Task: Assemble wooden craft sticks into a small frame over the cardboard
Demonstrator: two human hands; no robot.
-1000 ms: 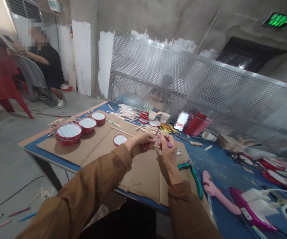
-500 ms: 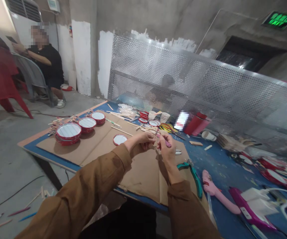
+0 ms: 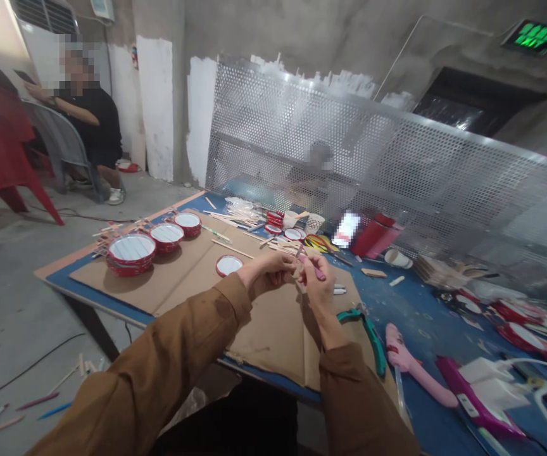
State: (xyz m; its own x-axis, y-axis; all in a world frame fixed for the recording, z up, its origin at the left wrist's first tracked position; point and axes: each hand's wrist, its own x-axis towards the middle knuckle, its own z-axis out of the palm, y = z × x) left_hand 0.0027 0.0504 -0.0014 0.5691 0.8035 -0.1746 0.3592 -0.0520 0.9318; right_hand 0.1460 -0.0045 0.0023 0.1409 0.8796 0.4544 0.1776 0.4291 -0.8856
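Note:
My right hand (image 3: pixel 318 282) is closed around a pink-handled craft knife (image 3: pixel 320 273), its blade angled up and left. Close against it, my left hand (image 3: pixel 276 272) is pinched shut; whatever small piece lies between its fingertips is too small to make out. Both hands are above a cardboard sheet (image 3: pixel 268 326). Just left of my left hand lies a small red-rimmed round disc (image 3: pixel 228 265) with a white face. Green-handled pliers (image 3: pixel 371 335) rest to the right of my right forearm, and a pale pen-like item (image 3: pixel 339 290) shows beside my right hand.
Three red-rimmed drum-like pieces (image 3: pixel 132 253) stand at the left. Thin wooden sticks (image 3: pixel 228 218), yellow-handled scissors (image 3: pixel 318 243) and a red bottle (image 3: pixel 372 235) lie toward a perforated metal panel (image 3: pixel 378 139). A pink glue gun (image 3: pixel 416 367) and power strip (image 3: pixel 475 399) with cords are at right.
Hardly anything differs. Both hands stay together with the knife almost in the same place, and the view has shifted very slightly.

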